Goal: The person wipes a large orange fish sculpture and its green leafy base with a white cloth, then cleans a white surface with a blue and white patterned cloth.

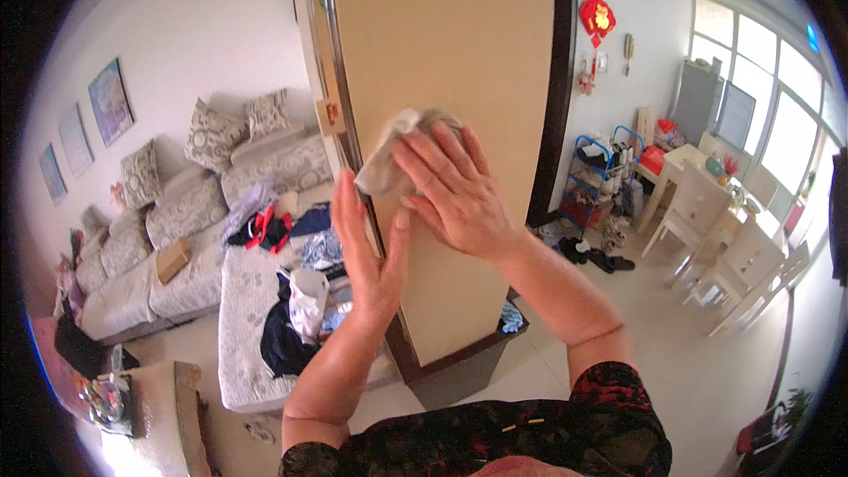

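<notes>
My right hand presses a whitish cloth flat against a tall beige panel with a dark frame. The cloth bunches out past the fingertips and to the left of the hand. My left hand is raised at the panel's left edge, fingers up and thumb apart, with nothing in it. Whether its fingers touch the dark frame I cannot tell. Low on the right, a blue patterned cloth lies on the ledge at the panel's foot.
To the left stands a sectional sofa with patterned cushions, a cardboard box and heaped clothes. A coffee table is at lower left. On the right are a shoe rack, shoes, a dining table and chairs.
</notes>
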Demonstrator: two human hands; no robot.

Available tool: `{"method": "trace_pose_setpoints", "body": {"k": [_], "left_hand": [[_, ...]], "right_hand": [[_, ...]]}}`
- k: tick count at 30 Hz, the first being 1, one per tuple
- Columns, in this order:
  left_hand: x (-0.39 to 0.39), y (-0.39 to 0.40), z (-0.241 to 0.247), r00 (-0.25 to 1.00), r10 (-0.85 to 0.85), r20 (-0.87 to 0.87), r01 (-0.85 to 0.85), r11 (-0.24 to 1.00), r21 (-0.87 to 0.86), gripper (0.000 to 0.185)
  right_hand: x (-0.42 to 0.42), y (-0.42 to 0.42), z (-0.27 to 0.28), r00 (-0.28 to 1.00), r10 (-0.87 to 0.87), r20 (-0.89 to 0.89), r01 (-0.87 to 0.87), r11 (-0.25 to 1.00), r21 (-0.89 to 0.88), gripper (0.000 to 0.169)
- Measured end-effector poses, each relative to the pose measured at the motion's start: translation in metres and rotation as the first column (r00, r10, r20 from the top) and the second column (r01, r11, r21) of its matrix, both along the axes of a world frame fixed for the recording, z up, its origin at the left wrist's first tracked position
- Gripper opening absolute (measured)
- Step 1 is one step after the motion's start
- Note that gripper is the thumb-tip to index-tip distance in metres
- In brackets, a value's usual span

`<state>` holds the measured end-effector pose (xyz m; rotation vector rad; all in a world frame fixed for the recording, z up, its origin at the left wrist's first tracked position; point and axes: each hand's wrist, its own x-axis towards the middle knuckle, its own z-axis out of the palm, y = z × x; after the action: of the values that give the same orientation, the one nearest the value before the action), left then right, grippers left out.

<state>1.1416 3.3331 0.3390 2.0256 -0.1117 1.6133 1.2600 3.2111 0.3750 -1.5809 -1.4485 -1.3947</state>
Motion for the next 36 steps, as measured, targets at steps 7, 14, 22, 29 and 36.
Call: {"method": "trace_pose_setpoints", "body": {"k": [7,14,22,29,36], "left_hand": [[0.031,0.013,-0.032,0.982,-0.188,0.035,0.191,0.966,-0.175,0.066],[0.032,0.013,-0.035,0.986,-0.165,-0.014,0.159,0.966,-0.202,0.066],[0.031,0.012,-0.033,0.987,-0.159,0.031,0.162,0.969,-0.187,0.066],[0.031,0.014,-0.037,0.983,-0.183,0.014,0.182,0.962,-0.206,0.065],[0.037,0.013,-0.046,0.972,-0.222,0.081,0.236,0.931,-0.279,0.065]], "right_hand": [[0.037,-0.007,0.173,0.965,-0.230,0.123,0.166,0.905,0.391,0.061],[0.015,0.033,0.139,0.878,0.090,0.469,-0.029,0.990,-0.137,0.060],[0.031,0.055,0.309,0.912,-0.111,0.395,-0.073,0.904,0.422,0.052],[0.023,0.032,0.226,0.852,-0.024,0.524,-0.090,0.977,0.192,0.063],[0.081,-0.024,0.193,0.956,-0.284,-0.078,0.294,0.915,0.275,0.079]]}}
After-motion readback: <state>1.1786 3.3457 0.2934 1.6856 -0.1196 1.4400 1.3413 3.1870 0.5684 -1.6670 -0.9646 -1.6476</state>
